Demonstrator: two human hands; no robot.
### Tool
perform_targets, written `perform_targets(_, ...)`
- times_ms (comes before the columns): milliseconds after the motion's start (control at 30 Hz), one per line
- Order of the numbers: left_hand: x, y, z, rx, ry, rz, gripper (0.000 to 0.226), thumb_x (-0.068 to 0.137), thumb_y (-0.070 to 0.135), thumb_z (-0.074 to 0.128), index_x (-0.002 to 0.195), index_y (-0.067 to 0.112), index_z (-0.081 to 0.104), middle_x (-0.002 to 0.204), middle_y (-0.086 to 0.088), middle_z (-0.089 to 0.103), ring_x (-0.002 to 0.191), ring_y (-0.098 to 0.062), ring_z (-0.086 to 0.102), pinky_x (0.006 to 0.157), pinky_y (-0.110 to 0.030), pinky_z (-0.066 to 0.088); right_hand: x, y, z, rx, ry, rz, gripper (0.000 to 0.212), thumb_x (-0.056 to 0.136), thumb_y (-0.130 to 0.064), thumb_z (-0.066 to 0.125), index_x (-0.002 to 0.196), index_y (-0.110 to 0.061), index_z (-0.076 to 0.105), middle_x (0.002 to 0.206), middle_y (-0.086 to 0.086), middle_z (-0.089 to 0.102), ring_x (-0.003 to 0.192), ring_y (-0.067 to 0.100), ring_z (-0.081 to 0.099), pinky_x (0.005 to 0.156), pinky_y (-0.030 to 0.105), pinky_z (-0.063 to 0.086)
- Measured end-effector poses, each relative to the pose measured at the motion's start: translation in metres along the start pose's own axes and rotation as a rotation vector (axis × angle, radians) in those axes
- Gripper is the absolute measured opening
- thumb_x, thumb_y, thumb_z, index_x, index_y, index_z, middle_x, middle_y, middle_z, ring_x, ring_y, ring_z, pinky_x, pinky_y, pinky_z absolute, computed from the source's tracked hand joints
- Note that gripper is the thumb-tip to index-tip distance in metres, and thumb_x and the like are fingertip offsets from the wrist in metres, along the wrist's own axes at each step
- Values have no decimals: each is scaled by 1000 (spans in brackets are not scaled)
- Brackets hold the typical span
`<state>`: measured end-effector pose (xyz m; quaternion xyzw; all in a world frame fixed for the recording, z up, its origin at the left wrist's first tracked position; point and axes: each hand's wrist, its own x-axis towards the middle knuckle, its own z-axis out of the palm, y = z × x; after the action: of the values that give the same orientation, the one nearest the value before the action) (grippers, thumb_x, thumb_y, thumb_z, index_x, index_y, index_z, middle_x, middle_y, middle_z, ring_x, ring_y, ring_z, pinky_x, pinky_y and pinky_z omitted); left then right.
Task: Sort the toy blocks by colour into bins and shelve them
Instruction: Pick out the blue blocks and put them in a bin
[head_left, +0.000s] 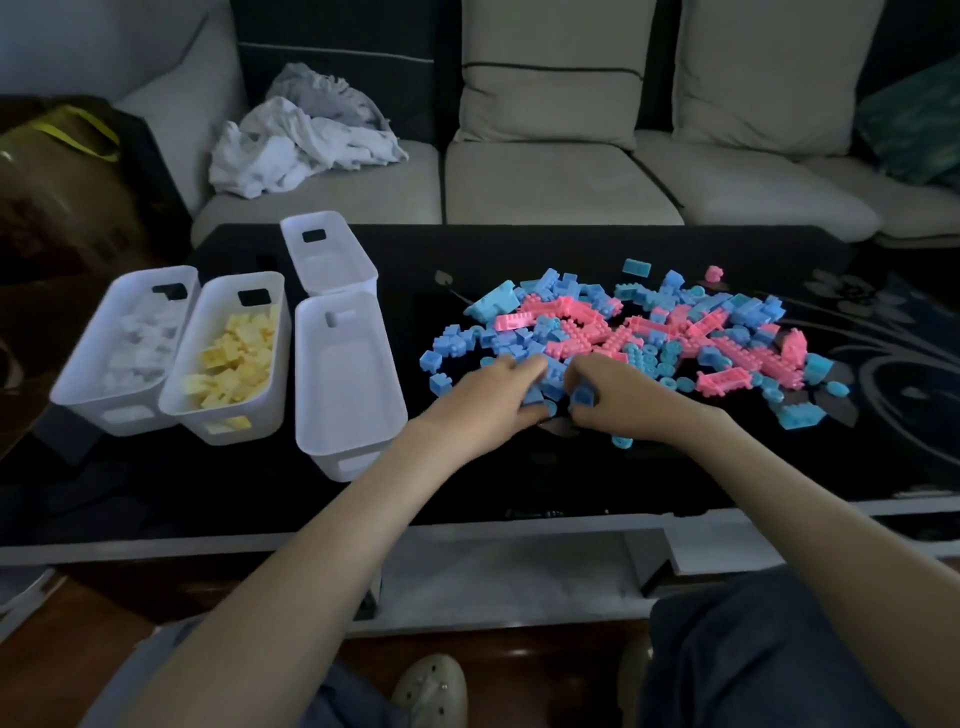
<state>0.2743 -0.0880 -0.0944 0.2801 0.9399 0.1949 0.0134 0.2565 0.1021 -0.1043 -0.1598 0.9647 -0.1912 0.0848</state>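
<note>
A heap of blue blocks (550, 332) and pink blocks (587, 317) lies on the black table (519, 249). My left hand (483, 400) sits at the heap's near edge, its fingers curled around blue blocks. My right hand (618, 397) is beside it, pinching a blue block (583, 397). To the left stand white bins: one with white blocks (136, 345), one with yellow blocks (236, 353), and two with nothing inside, a near bin (343, 447) and a far bin (332, 223).
A beige sofa (561, 176) with crumpled laundry (306, 135) runs behind the table. A brown bag (57, 171) sits at the left. My knees and a shoe (431, 691) are below the table's near edge.
</note>
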Motion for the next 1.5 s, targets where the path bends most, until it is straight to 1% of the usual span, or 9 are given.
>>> perform_targets(200,-36,-33,-86,35,327,-191,26,92,38,56,103,17,45,90,1,52,78,-16,50,61,-24,33,17,-56,-13,127,185,-171,16,85,-18,59,98,-19,50,95,-10,47,72,-3,42,64,14,32)
perform_targets(533,-55,-80,-78,159,-141,-590,32,99,27,42,128,13,45,117,-10,60,102,-26,58,84,-34,45,53,-160,24,306,49,-342,16,88,-19,56,103,-15,53,94,-7,44,77,5,43,67,14,33)
perform_targets(667,-55,-82,-74,210,-62,-558,37,96,9,43,133,11,42,128,-10,53,111,-27,55,92,-37,46,58,-157,36,201,-28,-374,47,88,-27,59,132,-21,44,122,-5,43,104,6,39,83,13,31)
perform_targets(833,-60,-88,-77,225,225,-556,54,90,-5,40,140,15,38,136,-10,42,120,-28,46,94,-37,44,69,-129,30,227,158,-242,48,92,-16,51,138,-17,39,136,3,42,117,15,45,93,23,34)
perform_targets(1033,-59,-95,-74,102,242,-598,59,92,-8,32,142,22,41,142,-8,40,120,-26,48,90,-32,42,87,-110,58,-80,-43,-91,69,95,-26,51,150,-18,11,152,8,21,139,28,25,108,41,30)
perform_targets(1200,-59,-101,-67,71,214,-597,61,91,-10,33,138,27,47,136,-8,48,111,-25,55,80,-28,42,102,-113,62,-193,3,-135,36,96,-18,45,132,-13,42,129,9,42,118,28,48,92,36,41)
perform_targets(1300,-61,-102,-65,47,215,-582,63,90,-11,34,138,27,46,134,-7,51,109,-22,57,85,-32,48,101,-112,58,-18,108,-142,23,94,-17,49,117,-14,52,114,7,52,103,25,56,84,34,45)
perform_targets(1400,-61,-100,-65,34,239,-586,64,90,-8,34,141,29,42,134,-8,51,110,-23,57,86,-34,49,91,-127,38,226,356,-195,23,93,-17,54,116,-14,54,104,0,53,90,12,52,76,22,39)
perform_targets(1500,-53,-94,-67,83,248,-564,61,91,-2,38,145,25,35,138,-9,47,115,-28,53,90,-36,46,81,-148,26,314,326,-297,32,92,-23,57,123,-17,55,107,-3,55,90,7,51,70,12,36)
